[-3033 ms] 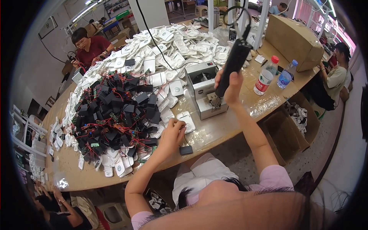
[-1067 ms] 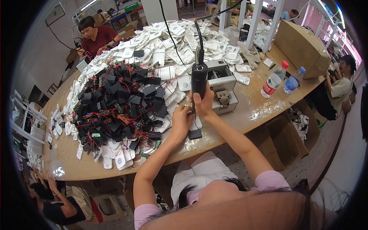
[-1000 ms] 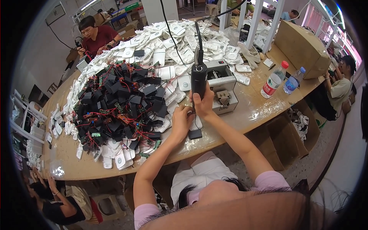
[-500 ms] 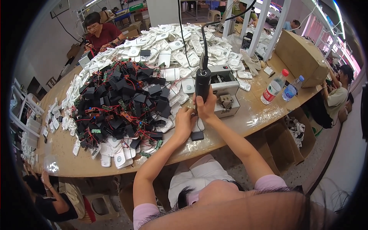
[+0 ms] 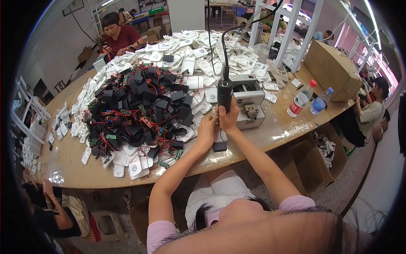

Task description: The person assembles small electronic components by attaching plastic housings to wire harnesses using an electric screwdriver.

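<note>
Head view: hold the black tool (image 5: 225, 94) steady, just left of the silver machine (image 5: 256, 119), with right hand (image 5: 228, 118) wrapped around. Support the white piece (image 5: 223, 135), at the machine's near left, with left hand (image 5: 207, 130) close beside the right. Cannot tell its grip. Keep fingertips clear of the hidden tip.

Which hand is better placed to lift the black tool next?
Probably the right hand, since it grips the black tool; the left hand is lower, beside it, not around the tool.
</note>
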`<state>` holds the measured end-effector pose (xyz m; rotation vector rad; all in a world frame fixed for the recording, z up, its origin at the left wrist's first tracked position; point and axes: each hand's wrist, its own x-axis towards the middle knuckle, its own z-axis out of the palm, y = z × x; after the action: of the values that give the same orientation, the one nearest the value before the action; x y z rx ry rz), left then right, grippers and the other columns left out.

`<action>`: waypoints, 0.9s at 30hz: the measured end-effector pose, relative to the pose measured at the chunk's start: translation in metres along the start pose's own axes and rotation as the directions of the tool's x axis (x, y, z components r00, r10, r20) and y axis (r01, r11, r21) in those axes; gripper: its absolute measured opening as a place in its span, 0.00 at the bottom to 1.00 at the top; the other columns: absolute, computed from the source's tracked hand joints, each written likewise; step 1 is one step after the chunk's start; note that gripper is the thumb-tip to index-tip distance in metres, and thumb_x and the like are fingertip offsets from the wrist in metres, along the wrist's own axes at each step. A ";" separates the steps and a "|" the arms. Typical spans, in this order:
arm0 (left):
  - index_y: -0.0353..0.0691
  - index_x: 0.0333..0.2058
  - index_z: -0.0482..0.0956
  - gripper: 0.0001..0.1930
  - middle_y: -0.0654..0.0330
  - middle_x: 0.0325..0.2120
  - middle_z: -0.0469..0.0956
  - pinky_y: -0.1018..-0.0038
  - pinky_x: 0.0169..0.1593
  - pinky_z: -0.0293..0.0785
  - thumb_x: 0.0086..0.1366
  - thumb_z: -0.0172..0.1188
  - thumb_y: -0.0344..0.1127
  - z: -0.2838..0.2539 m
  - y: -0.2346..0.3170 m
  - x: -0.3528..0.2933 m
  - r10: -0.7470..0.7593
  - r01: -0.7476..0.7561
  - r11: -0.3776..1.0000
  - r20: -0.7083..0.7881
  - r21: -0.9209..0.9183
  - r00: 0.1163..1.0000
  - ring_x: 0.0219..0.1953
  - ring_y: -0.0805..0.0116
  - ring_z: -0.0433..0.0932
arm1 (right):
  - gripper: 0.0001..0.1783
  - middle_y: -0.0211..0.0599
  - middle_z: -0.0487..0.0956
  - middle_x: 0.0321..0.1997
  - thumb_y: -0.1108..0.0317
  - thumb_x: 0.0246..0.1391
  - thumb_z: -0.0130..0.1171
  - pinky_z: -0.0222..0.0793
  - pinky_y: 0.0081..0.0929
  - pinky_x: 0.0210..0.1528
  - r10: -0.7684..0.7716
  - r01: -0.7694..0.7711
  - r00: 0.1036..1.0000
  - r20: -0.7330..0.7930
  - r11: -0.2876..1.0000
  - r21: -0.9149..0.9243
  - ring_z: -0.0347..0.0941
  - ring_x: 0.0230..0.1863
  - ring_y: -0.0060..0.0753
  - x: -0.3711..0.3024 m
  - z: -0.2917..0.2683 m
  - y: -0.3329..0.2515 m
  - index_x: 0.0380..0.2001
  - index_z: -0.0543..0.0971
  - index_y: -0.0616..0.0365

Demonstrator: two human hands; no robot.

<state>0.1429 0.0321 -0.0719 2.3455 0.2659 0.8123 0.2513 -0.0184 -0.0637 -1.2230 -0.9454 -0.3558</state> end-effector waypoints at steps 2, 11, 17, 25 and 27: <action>0.38 0.36 0.76 0.13 0.51 0.34 0.72 0.60 0.44 0.68 0.49 0.59 0.25 -0.004 0.001 0.000 0.006 -0.007 0.998 0.020 0.070 1.000 0.40 0.51 0.69 | 0.24 0.33 0.71 0.15 0.48 0.51 0.56 0.62 0.27 0.19 -0.008 0.008 1.000 0.004 1.000 0.010 0.69 0.15 0.32 0.003 0.000 -0.007 0.33 0.67 0.61; 0.41 0.31 0.74 0.10 0.56 0.34 0.70 0.67 0.41 0.69 0.47 0.56 0.29 -0.140 0.058 -0.136 0.070 -0.236 0.868 0.363 0.437 0.929 0.41 0.59 0.69 | 0.42 0.34 0.69 0.19 0.28 0.41 0.54 0.65 0.22 0.21 0.036 0.009 0.997 -0.069 0.828 0.560 0.66 0.19 0.26 0.020 -0.084 -0.079 0.38 0.63 0.60; 0.42 0.35 0.78 0.15 0.54 0.32 0.73 0.64 0.42 0.71 0.51 0.64 0.42 -0.212 0.064 -0.166 -0.388 -0.177 0.805 0.727 0.567 0.566 0.40 0.55 0.73 | 0.41 0.35 0.69 0.24 0.33 0.43 0.57 0.67 0.22 0.22 0.032 0.037 0.992 -0.124 0.856 0.515 0.68 0.23 0.26 0.064 -0.132 -0.061 0.41 0.63 0.63; 0.43 0.45 0.71 0.21 0.48 0.42 0.69 0.62 0.41 0.72 0.51 0.62 0.35 -0.033 -0.006 0.044 0.121 -0.251 0.858 0.298 0.449 0.947 0.43 0.51 0.70 | 0.33 0.36 0.69 0.20 0.38 0.54 0.46 0.65 0.20 0.19 0.137 -0.079 0.977 -0.166 0.946 0.314 0.66 0.17 0.24 0.078 -0.118 -0.058 0.40 0.63 0.62; 0.50 0.46 0.72 0.21 0.46 0.46 0.66 0.60 0.41 0.72 0.51 0.63 0.38 0.014 -0.037 0.083 0.086 -0.154 0.776 0.139 0.611 0.987 0.46 0.49 0.69 | 0.34 0.36 0.68 0.19 0.37 0.54 0.45 0.65 0.20 0.19 0.127 -0.071 0.979 -0.160 0.946 0.316 0.66 0.17 0.24 0.075 -0.116 -0.055 0.40 0.63 0.62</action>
<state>0.2179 0.0853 -0.0633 3.0484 0.3897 0.7305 0.3067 -0.1245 0.0248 -0.9309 -0.7490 -0.2223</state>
